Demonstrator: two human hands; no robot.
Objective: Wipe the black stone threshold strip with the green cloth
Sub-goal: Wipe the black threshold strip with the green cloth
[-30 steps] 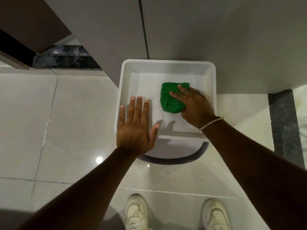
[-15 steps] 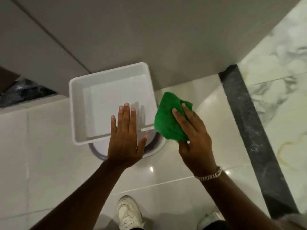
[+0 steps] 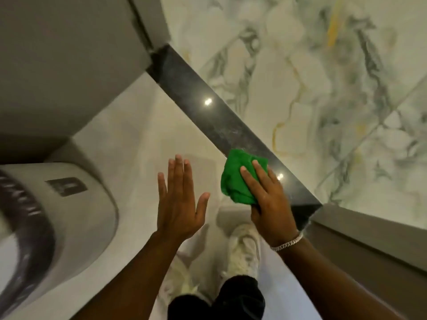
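Note:
The black stone threshold strip [image 3: 215, 116] runs diagonally from the upper middle down to the right, glossy with two light reflections. A bunched green cloth [image 3: 235, 179] sits over the strip's lower left edge, held in my right hand [image 3: 268, 199], whose fingers lie across its top. Whether the cloth touches the stone I cannot tell. My left hand [image 3: 180, 199] hovers flat to the left of the cloth, fingers together and thumb out, holding nothing.
A white tub with a dark curved band [image 3: 57, 215] lies blurred at the left. Grey wall panels [image 3: 69, 65] fill the upper left and a grey frame [image 3: 369, 239] runs at the right. Marbled floor [image 3: 323, 88] lies beyond the strip. White shoes [image 3: 242, 250] stand below my hands.
My right hand lifted the green cloth out of the white tub and carried it right onto the black strip. The view swung right, and my left hand came off the tub.

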